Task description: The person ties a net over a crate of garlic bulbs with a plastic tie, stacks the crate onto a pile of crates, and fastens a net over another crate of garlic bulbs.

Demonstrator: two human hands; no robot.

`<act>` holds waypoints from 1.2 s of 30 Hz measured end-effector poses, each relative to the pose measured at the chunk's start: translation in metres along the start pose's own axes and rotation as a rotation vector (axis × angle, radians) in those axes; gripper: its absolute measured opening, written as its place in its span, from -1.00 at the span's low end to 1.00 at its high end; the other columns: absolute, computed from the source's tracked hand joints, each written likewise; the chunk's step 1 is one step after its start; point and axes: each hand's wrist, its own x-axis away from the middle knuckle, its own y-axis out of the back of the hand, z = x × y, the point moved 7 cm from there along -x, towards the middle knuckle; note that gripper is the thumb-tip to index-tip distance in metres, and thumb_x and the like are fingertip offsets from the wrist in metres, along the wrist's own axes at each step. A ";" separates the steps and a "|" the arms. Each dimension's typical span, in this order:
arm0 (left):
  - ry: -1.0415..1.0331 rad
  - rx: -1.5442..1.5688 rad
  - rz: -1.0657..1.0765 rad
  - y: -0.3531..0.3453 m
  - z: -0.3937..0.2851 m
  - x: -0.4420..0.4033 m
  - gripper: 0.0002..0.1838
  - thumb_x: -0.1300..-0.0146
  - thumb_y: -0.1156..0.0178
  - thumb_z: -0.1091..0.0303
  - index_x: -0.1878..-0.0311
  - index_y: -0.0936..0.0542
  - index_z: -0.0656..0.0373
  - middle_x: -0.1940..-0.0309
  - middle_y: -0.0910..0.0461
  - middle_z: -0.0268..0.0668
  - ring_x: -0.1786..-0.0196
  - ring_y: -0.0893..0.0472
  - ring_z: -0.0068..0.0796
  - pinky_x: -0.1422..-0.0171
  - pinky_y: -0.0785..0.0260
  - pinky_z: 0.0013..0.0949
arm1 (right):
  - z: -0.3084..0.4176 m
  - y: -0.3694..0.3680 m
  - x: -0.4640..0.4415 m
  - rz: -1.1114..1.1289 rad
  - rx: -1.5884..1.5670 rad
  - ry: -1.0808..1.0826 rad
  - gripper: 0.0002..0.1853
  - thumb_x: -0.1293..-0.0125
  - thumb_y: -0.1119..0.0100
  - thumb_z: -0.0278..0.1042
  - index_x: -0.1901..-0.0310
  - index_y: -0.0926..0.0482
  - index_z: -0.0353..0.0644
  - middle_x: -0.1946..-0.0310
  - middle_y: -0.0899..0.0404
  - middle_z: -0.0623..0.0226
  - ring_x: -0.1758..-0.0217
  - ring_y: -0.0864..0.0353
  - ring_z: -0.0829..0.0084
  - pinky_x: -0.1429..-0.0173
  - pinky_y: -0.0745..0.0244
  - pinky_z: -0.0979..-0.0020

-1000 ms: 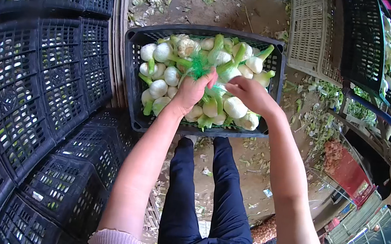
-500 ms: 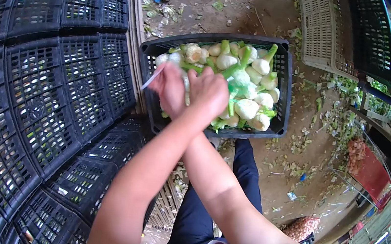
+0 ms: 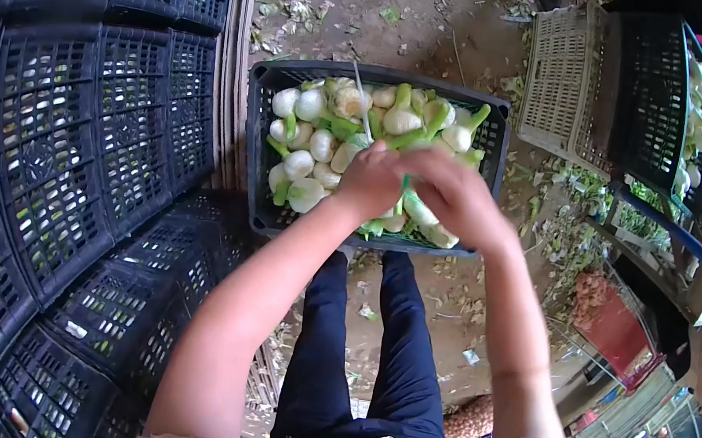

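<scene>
A black crate (image 3: 251,153) full of white bulbs (image 3: 305,194) with green stalks lies in front of me. Over its middle, my left hand (image 3: 368,181) is closed around the lower end of a thin white strip (image 3: 362,96), which sticks up toward the crate's far rim. My right hand (image 3: 454,190) meets the left one from the right, its fingers bent and blurred; what they grip is hidden. Between and below the hands, bits of green netting (image 3: 406,182) show against the bulbs.
Stacked black crates (image 3: 49,153) of bulbs line the left side. At the upper right are a pale crate (image 3: 556,78) and a dark crate (image 3: 646,98). Leaf scraps litter the dirt floor (image 3: 387,11). On the right, a blue bar (image 3: 677,231) and a red panel (image 3: 621,321) are visible.
My arms crossed half a second ago and are now uncrossed. The white strip went from the crate's left side to its middle, passing from my right hand to my left.
</scene>
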 end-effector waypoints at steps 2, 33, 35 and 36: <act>0.329 0.027 0.189 -0.016 0.021 -0.004 -0.79 0.03 0.07 0.49 0.33 -0.50 0.33 0.31 -0.50 -0.08 0.15 -0.44 -0.12 0.01 -0.29 -0.23 | -0.012 -0.017 -0.049 0.242 0.198 0.012 -0.61 0.00 0.02 -0.56 0.08 -0.43 0.00 0.00 -0.37 0.37 0.08 -0.46 0.24 0.12 -0.41 0.31; 0.381 -0.041 0.197 -0.003 0.003 -0.014 -0.79 0.02 0.00 0.37 0.44 -0.51 0.34 0.37 -0.49 0.07 0.19 -0.46 -0.04 0.11 -0.34 -0.17 | -0.001 -0.146 -0.015 -0.378 -0.552 -0.346 -0.66 -0.18 0.10 -0.40 -0.01 -0.31 -0.25 0.14 -0.36 0.11 0.09 -0.36 0.19 -0.02 -0.23 0.31; 0.279 -0.071 0.213 -0.008 0.005 -0.013 -0.82 0.04 0.03 0.42 0.47 -0.51 0.34 0.38 -0.49 0.03 0.22 -0.46 -0.07 0.13 -0.33 -0.18 | 0.011 -0.151 0.054 -0.094 -0.441 -0.276 -0.61 -0.03 0.00 -0.55 0.02 -0.37 -0.27 0.12 -0.40 0.12 0.02 -0.38 0.26 -0.10 -0.24 0.34; 0.230 -0.066 0.201 -0.008 0.005 -0.013 -0.83 0.04 0.03 0.44 0.47 -0.51 0.34 0.38 -0.49 0.02 0.22 -0.46 -0.07 0.14 -0.34 -0.18 | 0.006 -0.138 0.085 0.236 -0.408 -0.297 -0.76 0.01 0.01 -0.61 0.23 -0.48 -0.31 0.26 -0.50 0.21 0.17 -0.49 0.37 0.08 -0.39 0.42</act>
